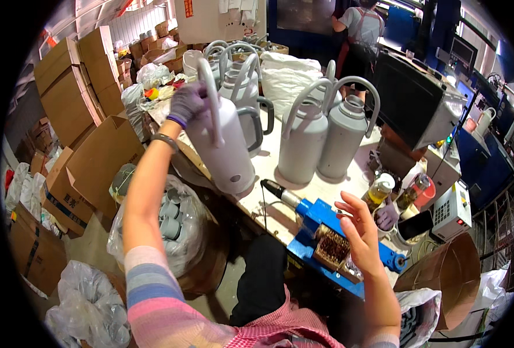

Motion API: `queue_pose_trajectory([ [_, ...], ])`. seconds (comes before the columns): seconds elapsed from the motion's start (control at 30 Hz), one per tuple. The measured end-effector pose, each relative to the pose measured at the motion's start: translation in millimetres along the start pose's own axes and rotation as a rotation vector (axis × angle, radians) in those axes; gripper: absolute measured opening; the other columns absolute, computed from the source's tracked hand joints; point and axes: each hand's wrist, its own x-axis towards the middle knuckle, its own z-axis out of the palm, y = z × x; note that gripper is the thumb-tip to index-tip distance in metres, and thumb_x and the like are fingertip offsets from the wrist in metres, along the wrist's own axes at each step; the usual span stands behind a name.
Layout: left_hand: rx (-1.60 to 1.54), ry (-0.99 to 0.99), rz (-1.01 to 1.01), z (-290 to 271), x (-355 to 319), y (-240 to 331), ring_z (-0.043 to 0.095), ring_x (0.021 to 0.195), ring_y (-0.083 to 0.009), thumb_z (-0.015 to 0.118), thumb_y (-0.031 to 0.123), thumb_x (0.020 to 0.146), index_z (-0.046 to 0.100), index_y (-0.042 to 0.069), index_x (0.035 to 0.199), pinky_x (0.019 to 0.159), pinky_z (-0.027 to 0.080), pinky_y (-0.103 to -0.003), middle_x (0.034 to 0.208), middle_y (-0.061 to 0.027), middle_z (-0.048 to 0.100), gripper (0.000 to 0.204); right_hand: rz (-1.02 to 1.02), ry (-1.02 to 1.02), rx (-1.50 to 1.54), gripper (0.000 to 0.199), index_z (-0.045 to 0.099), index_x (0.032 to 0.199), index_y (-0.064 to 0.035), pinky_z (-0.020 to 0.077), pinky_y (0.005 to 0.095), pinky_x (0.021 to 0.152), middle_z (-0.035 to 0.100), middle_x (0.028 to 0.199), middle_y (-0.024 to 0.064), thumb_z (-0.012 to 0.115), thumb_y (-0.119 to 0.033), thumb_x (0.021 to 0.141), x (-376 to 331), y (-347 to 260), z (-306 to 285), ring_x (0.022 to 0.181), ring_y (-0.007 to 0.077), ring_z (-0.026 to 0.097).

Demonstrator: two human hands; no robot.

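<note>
Hands: two. Left hand (188,105), in a purple-grey glove, closed at the top of one pale flask (225,153), beside its loop handle; cannot tell whether neck or handle takes the grip. Right hand (360,232) bare, fingers spread and slightly bent, nothing in it, over one blue device (321,213) at the near edge; contact cannot be told.

Held flask at the left part of the bench (277,223), base close to the front edge, top leaning left in view. Two grey flasks (303,142) stand upright to its right, side by side; one more partly hidden behind them. At least two others behind the held one, overlapped, exact count unclear.

Open room: bare strip between held flask and the grey pair; another patch right of the pair. Black nose of the device points left into the first gap. Right end tighter: two bottles (380,191), one spare glove (386,216).

Beyond the left edge, one clear bag (196,238) of grey parts. Far side: one white sack (289,84), one co-worker (362,29).
</note>
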Motion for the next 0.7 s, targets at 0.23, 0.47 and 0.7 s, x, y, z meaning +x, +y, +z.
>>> queue_pose_trajectory([
  [0.23,-0.665,0.563,-0.346,90,-49,-41,0.051,0.122,-0.0283,0.068,0.029,0.091,0.042,0.001,0.143,0.104,0.042,-0.039,0.143,-0.0151,0.047,0.064,-0.022,-0.134,-0.283,0.049,0.046,0.138,-0.0022,0.0443,0.0354,0.101,0.051,0.135,0.0120,0.064,-0.015,0.095,112,7,-18,0.123,0.0224,0.052],
  [0.47,-0.318,0.394,-0.624,238,-174,3,0.028,0.141,-0.0413,0.093,0.047,0.045,0.007,0.003,0.154,0.116,0.029,-0.047,0.154,-0.0271,0.020,0.146,0.190,0.055,0.527,0.070,0.039,0.139,0.0018,0.0340,0.0356,0.109,0.049,0.134,0.0135,0.071,-0.033,0.087,282,31,16,0.123,0.0247,0.049],
  [0.7,-0.775,0.588,-0.587,236,-158,-86,0.041,0.132,-0.0328,0.094,0.022,0.051,0.012,0.005,0.154,0.110,0.039,-0.046,0.147,-0.0176,0.035,0.133,0.255,0.122,0.662,0.038,0.050,0.104,-0.0080,0.0483,0.0312,0.069,0.052,0.078,0.0016,0.073,-0.032,0.085,324,22,16,0.071,0.0165,0.054],
])
